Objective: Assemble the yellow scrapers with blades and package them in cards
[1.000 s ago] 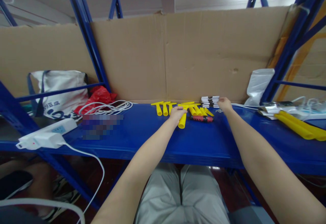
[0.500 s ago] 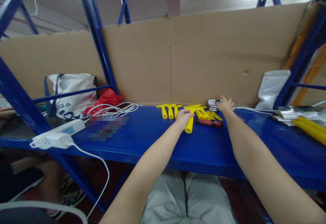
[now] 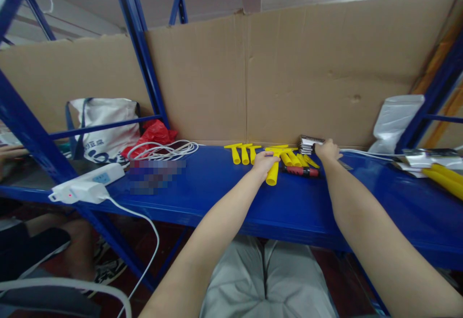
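My left hand (image 3: 265, 161) is closed round a yellow T-shaped plastic handle (image 3: 272, 175) that lies on the blue shelf (image 3: 224, 192). More yellow handles (image 3: 241, 152) lie in a row just behind it. My right hand (image 3: 327, 150) reaches to a small stack of flat silver and black packets (image 3: 308, 143) at the cardboard wall, fingers curled on the stack. A red and black tool (image 3: 301, 171) lies between my two hands.
A cardboard sheet (image 3: 289, 72) backs the shelf. A coil of white cable (image 3: 162, 150), a red bag (image 3: 152, 135) and a white tote bag (image 3: 103, 127) sit left. A white power strip (image 3: 85, 188) lies at the left edge. Long yellow tubes (image 3: 443, 180) and a white pouch (image 3: 396, 120) are right.
My right hand opened above the packet stack, then came down with fingers curled on it. My left hand kept its hold on the yellow handle. The view shifted slightly.
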`<state>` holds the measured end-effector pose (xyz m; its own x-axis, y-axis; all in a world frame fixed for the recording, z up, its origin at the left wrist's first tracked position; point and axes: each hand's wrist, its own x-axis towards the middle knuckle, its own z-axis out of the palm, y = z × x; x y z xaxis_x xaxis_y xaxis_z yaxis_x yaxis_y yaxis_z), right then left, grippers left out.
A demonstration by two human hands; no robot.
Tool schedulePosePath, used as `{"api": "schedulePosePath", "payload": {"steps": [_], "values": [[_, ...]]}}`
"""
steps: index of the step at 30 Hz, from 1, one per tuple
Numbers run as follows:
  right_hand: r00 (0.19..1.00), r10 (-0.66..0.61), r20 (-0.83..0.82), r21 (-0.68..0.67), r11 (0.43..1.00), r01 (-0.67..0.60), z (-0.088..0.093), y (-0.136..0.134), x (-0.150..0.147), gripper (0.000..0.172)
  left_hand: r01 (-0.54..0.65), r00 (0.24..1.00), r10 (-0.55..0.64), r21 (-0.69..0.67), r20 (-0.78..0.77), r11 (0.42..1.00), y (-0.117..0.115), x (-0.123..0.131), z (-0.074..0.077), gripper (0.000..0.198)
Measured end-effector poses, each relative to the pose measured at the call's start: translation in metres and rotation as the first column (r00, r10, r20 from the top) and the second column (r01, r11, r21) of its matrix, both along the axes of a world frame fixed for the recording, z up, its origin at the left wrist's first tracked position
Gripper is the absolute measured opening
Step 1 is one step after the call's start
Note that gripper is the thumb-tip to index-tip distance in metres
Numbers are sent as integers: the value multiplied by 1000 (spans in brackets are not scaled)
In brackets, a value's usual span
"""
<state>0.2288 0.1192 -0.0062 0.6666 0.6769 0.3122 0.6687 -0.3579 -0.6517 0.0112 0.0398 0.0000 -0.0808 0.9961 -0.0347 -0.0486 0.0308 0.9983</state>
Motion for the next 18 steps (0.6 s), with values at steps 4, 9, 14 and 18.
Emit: {"api": "schedulePosePath", "payload": {"steps": [4,9,14,18], "values": [[999,-41,-20,12,999,41,0,-2,2,41,-1,1000,1,3,-1,1000,2,0,-2,35],[998,-49,-32,16,999,50,3,-7,-1,44,-6,1000,6,5,-1,1000,3,1,-2,34],[998,52,40,-7,999,-52,5,-11,-3,45,5,1000,-5,1,4,1000,2,1,-1,34],[991,96,92,-61,994,-91,4,-9,-2,48,16,1000,-16,2,3,1000,3,0,-1,35]]}}
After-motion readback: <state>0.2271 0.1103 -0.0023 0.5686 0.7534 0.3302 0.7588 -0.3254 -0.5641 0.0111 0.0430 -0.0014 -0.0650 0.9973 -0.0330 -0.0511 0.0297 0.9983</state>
